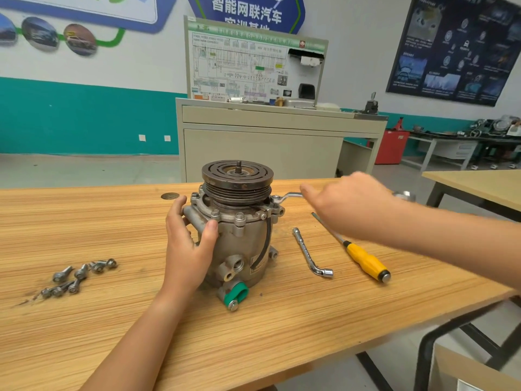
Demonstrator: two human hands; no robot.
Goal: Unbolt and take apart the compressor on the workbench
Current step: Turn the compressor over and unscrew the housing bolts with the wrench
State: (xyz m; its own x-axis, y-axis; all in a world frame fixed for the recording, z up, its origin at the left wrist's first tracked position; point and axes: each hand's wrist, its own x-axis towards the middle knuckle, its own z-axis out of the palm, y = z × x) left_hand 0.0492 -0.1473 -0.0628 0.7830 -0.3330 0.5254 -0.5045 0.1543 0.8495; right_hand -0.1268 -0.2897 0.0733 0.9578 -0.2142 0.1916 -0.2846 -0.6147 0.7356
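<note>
The grey compressor (239, 238) stands upright on the wooden workbench (253, 328), its dark grooved pulley (237, 176) on top. My left hand (187, 244) grips the compressor's left side, thumb in front and fingers around a lug. A bent socket wrench (289, 195) sits on a bolt at the compressor's upper right flange. My right hand (346, 201), blurred, holds that wrench's handle; its far end shows past my wrist. Several removed bolts (77, 276) lie loose on the bench at the left.
A second L-shaped socket wrench (310, 253) and a yellow-handled screwdriver (366, 261) lie right of the compressor. A beige cabinet (265, 142) with a diagram board stands behind the bench. Another table (479, 184) is at the right.
</note>
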